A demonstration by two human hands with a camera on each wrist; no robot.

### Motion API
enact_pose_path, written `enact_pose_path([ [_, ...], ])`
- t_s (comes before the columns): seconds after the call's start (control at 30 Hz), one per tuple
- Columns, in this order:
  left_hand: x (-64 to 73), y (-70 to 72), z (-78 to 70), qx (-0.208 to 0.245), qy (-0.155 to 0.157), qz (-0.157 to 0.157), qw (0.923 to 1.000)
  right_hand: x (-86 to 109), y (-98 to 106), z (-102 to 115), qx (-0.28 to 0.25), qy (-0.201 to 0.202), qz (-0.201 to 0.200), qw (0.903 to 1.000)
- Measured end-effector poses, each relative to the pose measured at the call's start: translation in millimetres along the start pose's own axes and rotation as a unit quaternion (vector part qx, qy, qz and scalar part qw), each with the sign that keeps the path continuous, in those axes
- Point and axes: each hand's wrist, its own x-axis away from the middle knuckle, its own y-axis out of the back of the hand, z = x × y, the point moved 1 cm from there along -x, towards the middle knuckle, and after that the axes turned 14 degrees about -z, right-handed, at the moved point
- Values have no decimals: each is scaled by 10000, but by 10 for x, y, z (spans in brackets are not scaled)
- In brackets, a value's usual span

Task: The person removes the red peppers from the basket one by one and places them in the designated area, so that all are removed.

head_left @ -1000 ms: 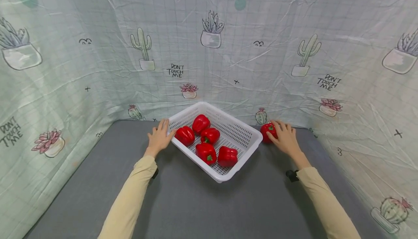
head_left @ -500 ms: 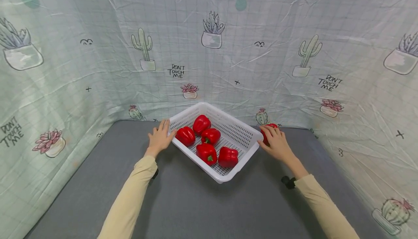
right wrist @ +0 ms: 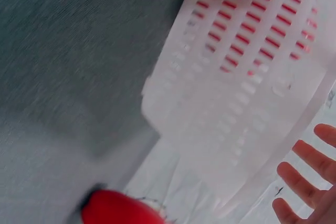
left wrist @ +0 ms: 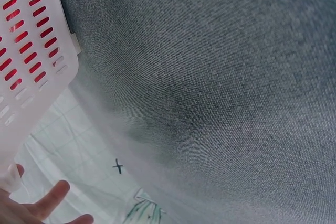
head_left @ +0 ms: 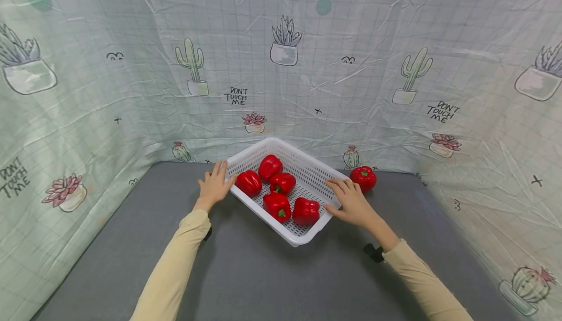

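Observation:
A white perforated plastic basket [head_left: 318, 165] stands at an angle on the table, with several red bell peppers [head_left: 277, 207] inside. My left hand [head_left: 213, 186] is at its left corner, fingers spread and fairly straight, thumb at the rim. In the left wrist view, fingers [left wrist: 52, 198] stick out beside the basket's end. Over the right-hand rim reaches my right hand [head_left: 353, 204], its fingers extended and spread, with nothing held. Just beyond it on the table, outside the basket, sits another red bell pepper [head_left: 363, 179], partly visible in the right wrist view.
A grey cloth-covered table [head_left: 263, 282] lies under everything. Wrinkled fabric [head_left: 307, 91] printed with potted cacti hangs behind and along both sides, meeting the table's back edge close behind the basket.
My right hand has left the bell pepper outside the basket and moved left to the basket's right rim. That pepper stays where it was. My left hand and the basket look unmoved.

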Motion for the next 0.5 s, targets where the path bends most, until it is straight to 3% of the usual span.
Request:
enact_pose_path([
  [0.5,-14,2,-9,-71,88,84,9999,-182,-101,317,-95,145,463,9988],
])
